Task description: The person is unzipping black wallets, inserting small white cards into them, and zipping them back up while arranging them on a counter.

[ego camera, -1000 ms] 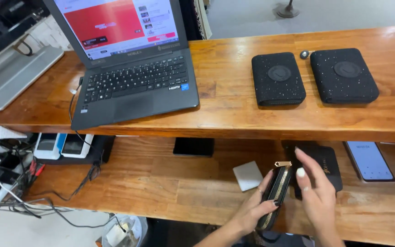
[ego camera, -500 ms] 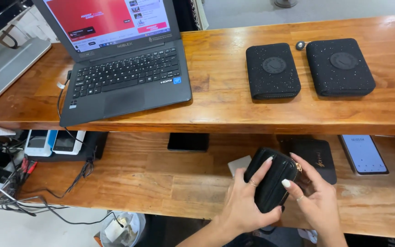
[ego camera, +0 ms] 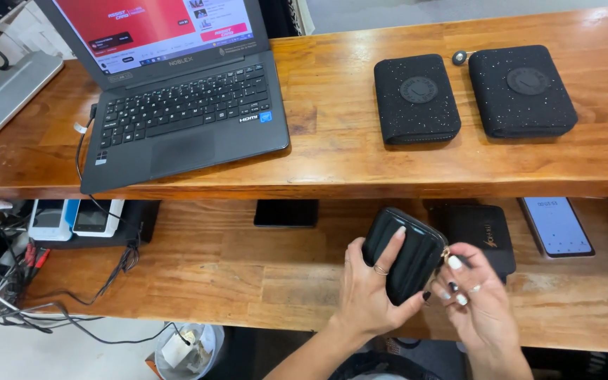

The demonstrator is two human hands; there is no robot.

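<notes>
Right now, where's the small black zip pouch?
In the head view, the black zip pouch sits low and right of centre over the lower shelf, gripped by the left hand, the right hand at its zipper end.

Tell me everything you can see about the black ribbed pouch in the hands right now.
The black ribbed pouch is a small rounded case with raised parallel ridges and a slight sheen, like faux leather. It is held above the lower wooden shelf, tilted with one end up and to the left. The left hand wraps it from below, fingers across its front. The right hand pinches a small gold-coloured zip pull at its right edge. It looks closed, but the zip itself is hard to see.
</notes>
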